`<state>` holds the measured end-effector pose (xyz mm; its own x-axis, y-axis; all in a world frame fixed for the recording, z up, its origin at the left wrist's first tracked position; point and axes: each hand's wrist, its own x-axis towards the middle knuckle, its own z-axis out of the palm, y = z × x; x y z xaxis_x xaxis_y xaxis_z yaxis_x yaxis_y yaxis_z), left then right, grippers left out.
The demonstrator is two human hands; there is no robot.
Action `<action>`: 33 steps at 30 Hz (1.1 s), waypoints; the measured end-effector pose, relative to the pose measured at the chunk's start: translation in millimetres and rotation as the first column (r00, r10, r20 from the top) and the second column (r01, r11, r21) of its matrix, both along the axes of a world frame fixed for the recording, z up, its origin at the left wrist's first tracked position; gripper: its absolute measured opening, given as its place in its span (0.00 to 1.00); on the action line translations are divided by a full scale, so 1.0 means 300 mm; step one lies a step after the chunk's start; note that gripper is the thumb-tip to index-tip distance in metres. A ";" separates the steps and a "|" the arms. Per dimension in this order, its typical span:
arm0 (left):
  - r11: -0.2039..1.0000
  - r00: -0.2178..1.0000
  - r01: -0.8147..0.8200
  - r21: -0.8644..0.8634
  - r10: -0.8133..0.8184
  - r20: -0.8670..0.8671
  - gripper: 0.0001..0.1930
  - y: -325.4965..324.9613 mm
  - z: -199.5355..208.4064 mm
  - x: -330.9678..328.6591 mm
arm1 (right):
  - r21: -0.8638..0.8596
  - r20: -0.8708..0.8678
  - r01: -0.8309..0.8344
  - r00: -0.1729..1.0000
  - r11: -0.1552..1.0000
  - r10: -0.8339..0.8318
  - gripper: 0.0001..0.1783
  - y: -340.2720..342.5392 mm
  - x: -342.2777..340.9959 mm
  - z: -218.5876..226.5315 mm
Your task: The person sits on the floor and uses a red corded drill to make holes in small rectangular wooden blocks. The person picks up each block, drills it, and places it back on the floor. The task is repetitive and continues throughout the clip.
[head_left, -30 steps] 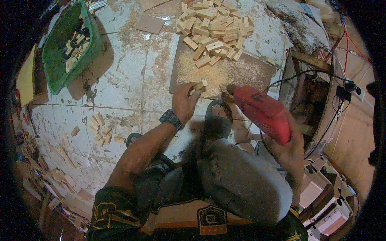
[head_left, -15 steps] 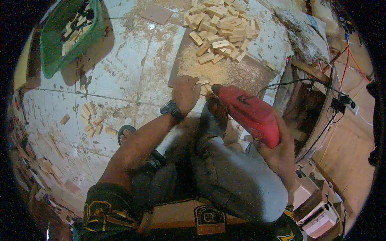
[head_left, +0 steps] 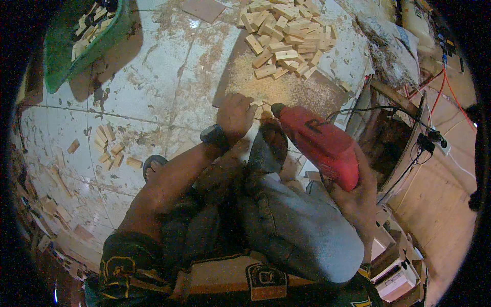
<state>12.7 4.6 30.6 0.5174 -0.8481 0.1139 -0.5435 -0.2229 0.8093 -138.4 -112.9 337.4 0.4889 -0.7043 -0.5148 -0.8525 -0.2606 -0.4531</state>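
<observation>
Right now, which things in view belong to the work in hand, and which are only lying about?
Likely in the work:
red drill
wood block in the left hand
pile of blocks
dusty board

Seemingly lying about:
brown sheet
cardboard boxes
loose blocks farther left

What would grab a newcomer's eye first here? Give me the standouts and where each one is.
The bright red power drill, right of centre in the right hand, grabs attention first, its nose pointing toward the left hand. Next comes the heap of pale wooden blocks at top centre, then the green container at upper left, with more blocks inside.
</observation>
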 end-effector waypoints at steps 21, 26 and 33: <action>0.999 1.000 -0.022 -0.045 0.022 0.007 0.08 -0.004 -0.023 -0.014 | 0.102 -0.201 -0.152 0.965 0.983 0.170 0.41 -0.072 0.131 0.034; 0.996 0.996 -0.021 -0.092 0.029 0.082 0.07 -0.004 -0.033 -0.012 | 0.064 -0.075 -0.113 0.990 0.992 0.117 0.44 -0.062 0.104 -0.012; 1.000 0.999 0.011 -0.017 -0.010 0.043 0.07 -0.009 -0.035 -0.009 | 0.105 -0.157 -0.111 0.979 0.988 0.127 0.42 -0.051 0.116 0.003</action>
